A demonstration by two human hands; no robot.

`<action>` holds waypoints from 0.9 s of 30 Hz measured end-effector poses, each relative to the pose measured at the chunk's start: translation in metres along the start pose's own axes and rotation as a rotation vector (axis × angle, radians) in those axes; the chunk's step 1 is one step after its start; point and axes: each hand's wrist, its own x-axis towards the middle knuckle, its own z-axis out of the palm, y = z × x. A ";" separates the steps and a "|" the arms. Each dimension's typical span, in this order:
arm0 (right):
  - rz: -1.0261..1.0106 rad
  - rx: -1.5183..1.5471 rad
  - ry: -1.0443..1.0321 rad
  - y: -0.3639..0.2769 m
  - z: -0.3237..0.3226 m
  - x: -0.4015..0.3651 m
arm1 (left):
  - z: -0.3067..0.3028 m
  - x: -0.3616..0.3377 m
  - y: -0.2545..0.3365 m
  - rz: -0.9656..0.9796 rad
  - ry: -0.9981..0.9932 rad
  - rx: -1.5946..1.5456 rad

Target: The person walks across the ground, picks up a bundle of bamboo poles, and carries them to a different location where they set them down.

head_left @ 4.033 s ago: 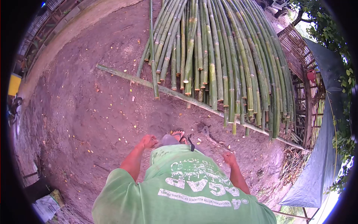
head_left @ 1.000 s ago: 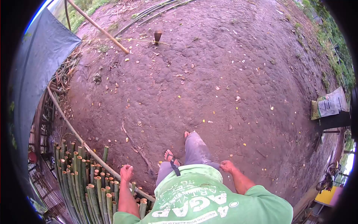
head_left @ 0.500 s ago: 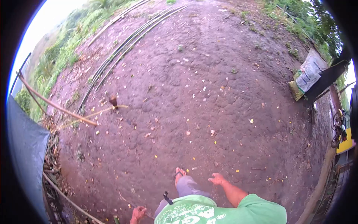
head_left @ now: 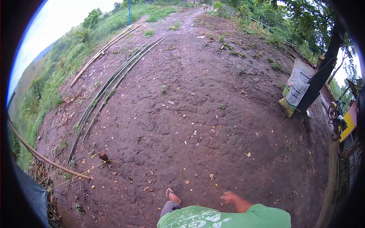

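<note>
My right hand (head_left: 229, 197) hangs low over the muddy ground, just right of my body. Nothing shows in it, and its fingers look loosely apart. My left hand lies below the picture's bottom edge. The green shirt (head_left: 213, 217) on my body fills the bottom middle. One foot in a flip-flop (head_left: 173, 195) is planted on the brown soil (head_left: 178, 144) ahead of me.
Long bamboo poles (head_left: 110, 85) lie at the upper left. A curved wooden pole (head_left: 49, 162) and dark sheet (head_left: 32, 199) are at the lower left. A printed sack (head_left: 298, 85) leans by a dark post (head_left: 323, 72) at right.
The view has tilted up and shows more of the path ahead. My left hand has dropped out of the picture. My right hand is still low beside my body.
</note>
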 end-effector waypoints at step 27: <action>-0.655 -0.341 0.020 -0.813 -0.165 0.393 | -0.221 0.250 0.189 -0.462 0.354 -0.461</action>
